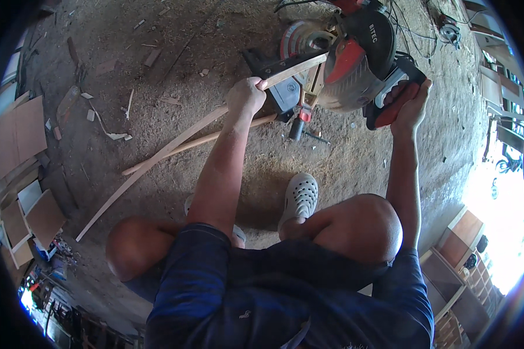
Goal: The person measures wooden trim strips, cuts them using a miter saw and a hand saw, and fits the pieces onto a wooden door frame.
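Observation:
My left hand (246, 96) is closed round a long pale wooden strip (180, 138). One end of the strip rests on the base of a miter saw (355, 70), against its black fence; the other reaches down toward the lower left. My right hand (407, 107) grips the saw's red and black handle (397, 96). The clear guard (348, 87) covers the blade, so the blade itself and the strip's far end are hard to make out. A second wooden strip (206, 139) lies beneath the first on the ground.
Wood scraps (152, 57) and sawdust litter the dirt floor. Black cables (413, 29) trail behind the saw toward another power tool (449, 32). Boards (18, 139) lean at the left, and wooden frames (460, 244) stand at the right. My shoe (300, 196) is close below the saw.

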The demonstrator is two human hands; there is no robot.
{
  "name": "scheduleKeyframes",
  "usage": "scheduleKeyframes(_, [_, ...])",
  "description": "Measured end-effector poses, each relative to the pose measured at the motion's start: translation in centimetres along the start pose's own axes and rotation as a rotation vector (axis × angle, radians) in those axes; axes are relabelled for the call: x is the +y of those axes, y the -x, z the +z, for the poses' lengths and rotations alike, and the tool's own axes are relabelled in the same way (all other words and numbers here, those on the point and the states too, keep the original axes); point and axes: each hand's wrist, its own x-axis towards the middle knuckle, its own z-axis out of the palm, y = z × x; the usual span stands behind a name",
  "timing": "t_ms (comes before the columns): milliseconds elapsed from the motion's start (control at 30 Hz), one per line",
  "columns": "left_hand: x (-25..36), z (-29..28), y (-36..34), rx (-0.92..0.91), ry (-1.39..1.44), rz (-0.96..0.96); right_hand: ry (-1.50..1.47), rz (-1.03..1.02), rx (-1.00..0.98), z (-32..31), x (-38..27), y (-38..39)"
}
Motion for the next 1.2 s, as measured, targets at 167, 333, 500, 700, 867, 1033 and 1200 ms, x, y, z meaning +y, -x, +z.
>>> scheduleKeyframes(167, [-0.5,-0.1,-0.2,-0.005,-0.033,-0.003,0.016,-0.029,0.010,0.1,1.3,0.5])
scheduleKeyframes(333, [0.1,0.0,0.0,0.000,-0.033,0.007,-0.002,-0.043,-0.004,-0.5,1.9,0.5])
scheduleKeyframes(500, [-0.1,-0.1,0.1,0.013,-0.047,0.016,-0.023,-0.042,0.008,0.0,2.3,1.2])
scheduleKeyframes(700, [0.0,0.0,0.2,0.033,-0.021,0.011,-0.017,-0.108,-0.014,-0.6,3.4,0.8])
scheduleKeyframes(867, [0.2,0.0,0.3,0.046,-0.026,0.032,0.006,-0.119,0.007,-0.8,3.8,1.0])
scheduleKeyframes(1033, [-0.2,0.0,0.1,0.040,-0.025,0.030,0.020,-0.122,-0.001,-0.5,3.9,1.3])
scheduleKeyframes(1200, [0.0,0.0,0.3,0.038,-0.019,0.038,0.020,-0.133,-0.005,-0.8,4.4,1.3])
